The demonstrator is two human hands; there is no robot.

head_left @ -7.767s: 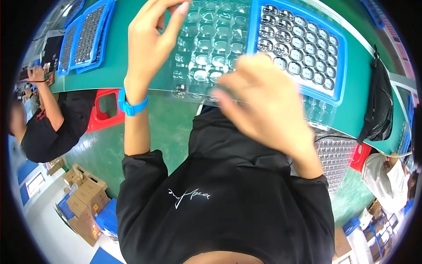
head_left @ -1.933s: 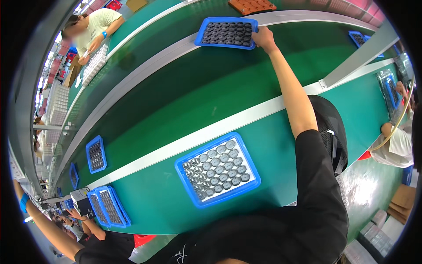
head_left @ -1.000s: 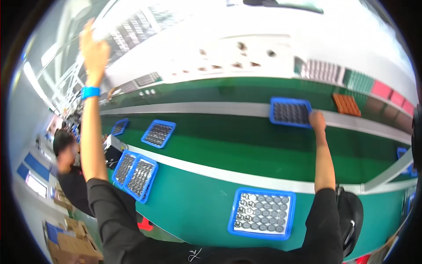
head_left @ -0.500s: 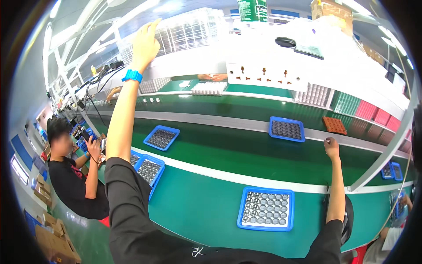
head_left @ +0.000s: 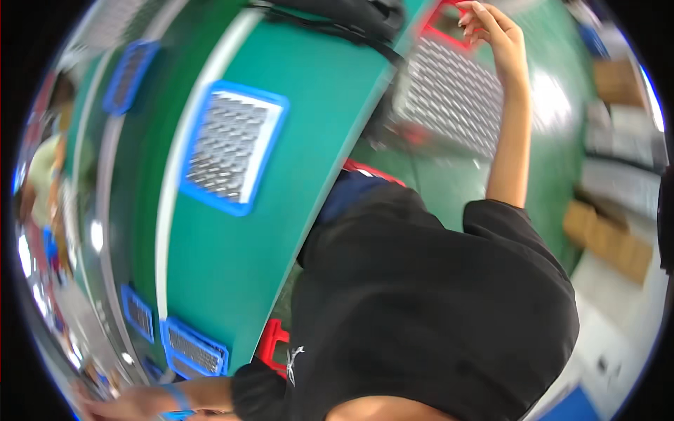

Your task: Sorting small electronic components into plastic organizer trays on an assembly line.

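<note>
My right hand reaches out at the top right, its fingers loosely bent and apart, with nothing visible in them. It is over the edge of a red frame, next to a pale grey panel or tray with rows of cells; whether it touches the frame I cannot tell. My left hand, below a blue wristband, is at the lower left edge, smeared by motion. A blue tray with rows of small round metallic parts lies on the green bench.
More blue trays stand at the bench's lower end, and another blue tray lies beyond the white rail. A black bag rests at the top. Cardboard boxes stand on the right. A red stool is below the bench edge.
The view has swung sharply to the right and down. My right hand has left the conveyor side for the red frame beside the bench. My left hand is down from the upper shelf.
</note>
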